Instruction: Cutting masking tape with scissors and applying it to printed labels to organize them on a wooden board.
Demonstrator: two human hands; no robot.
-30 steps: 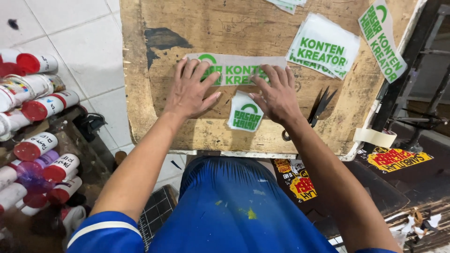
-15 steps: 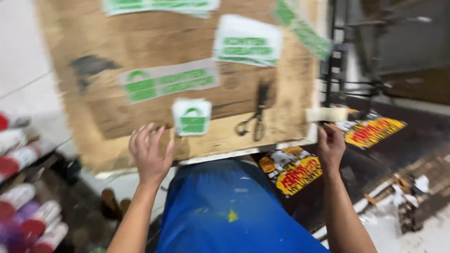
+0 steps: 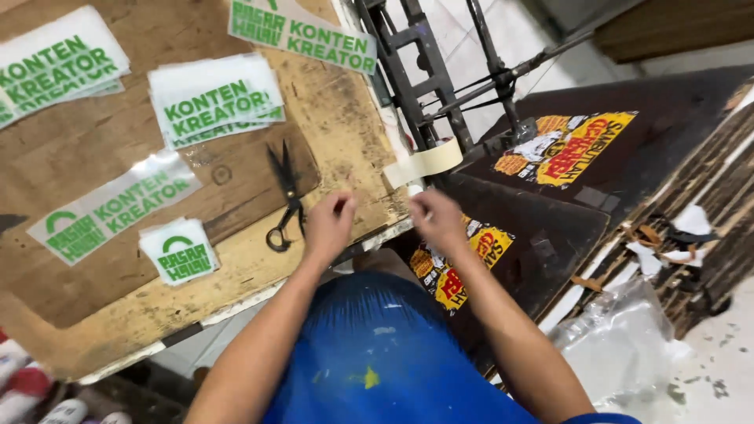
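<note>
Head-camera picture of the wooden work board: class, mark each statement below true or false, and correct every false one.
1. The scissors lie on the wooden board. True.
2. The left hand is gripping the scissors. False: it hovers just to their right, near the board's edge, without touching them.
3. A roll of tape hangs at the board's right edge, above the right hand. True.
4. The printed sheets on the board carry red lettering. False: the printed sheets are white with green lettering.
5. The two hands are pressed flat on the board. False: both are raised, fingers curled, close together at its corner.
</note>
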